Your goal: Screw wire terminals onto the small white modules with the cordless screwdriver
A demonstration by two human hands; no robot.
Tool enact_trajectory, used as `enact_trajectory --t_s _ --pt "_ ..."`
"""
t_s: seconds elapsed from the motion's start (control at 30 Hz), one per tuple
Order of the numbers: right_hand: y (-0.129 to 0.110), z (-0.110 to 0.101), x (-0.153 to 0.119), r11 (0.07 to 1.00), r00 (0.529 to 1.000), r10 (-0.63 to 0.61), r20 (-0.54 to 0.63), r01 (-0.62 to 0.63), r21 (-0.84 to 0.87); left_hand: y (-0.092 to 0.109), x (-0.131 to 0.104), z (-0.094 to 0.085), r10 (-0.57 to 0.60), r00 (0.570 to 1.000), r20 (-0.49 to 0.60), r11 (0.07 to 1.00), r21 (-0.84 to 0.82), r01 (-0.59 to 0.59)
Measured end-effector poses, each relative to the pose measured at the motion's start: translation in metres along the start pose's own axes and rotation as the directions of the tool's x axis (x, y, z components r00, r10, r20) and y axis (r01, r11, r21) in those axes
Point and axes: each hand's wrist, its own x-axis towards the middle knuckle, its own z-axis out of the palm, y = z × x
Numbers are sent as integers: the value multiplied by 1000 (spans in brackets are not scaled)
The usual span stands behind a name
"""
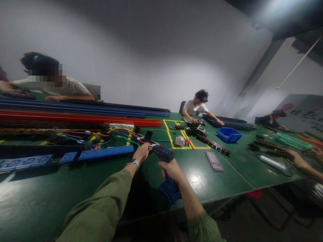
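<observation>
At the near edge of the green table (85, 191), your right hand (174, 169) is wrapped around the grip of a blue power drill (165, 154), its battery base below your fingers and its nose pointing left toward your other hand. Your left hand (141, 153), with a watch (133, 162) on the wrist, is at the drill's tip, the fingers closed in; whether they pinch a small part there, you cannot tell from this view. Just beyond those fingers is a small black box (148, 136). To the left of your left hand lies a blue socket strip (106, 153), with loose colored wires (121, 134) behind it. Beyond your right hand, inside yellow tape (174, 147), sits a white breaker block (180, 141) beside red wires (189, 142). Farther off to the right of that hand is a blue bin (229, 134).
</observation>
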Motion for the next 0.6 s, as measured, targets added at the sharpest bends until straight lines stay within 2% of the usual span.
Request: enact_trajectory --t_s 0.4,0.6 --pt "-2 1 -2 1000 1000 -13 -5 13 14 0 1 -1 -1 1000 2 1000 -6 1" --pt "-4 1 -2 1000 1000 22 -10 -22 4 2 1 -2 -23 1000 6 1000 1 23"
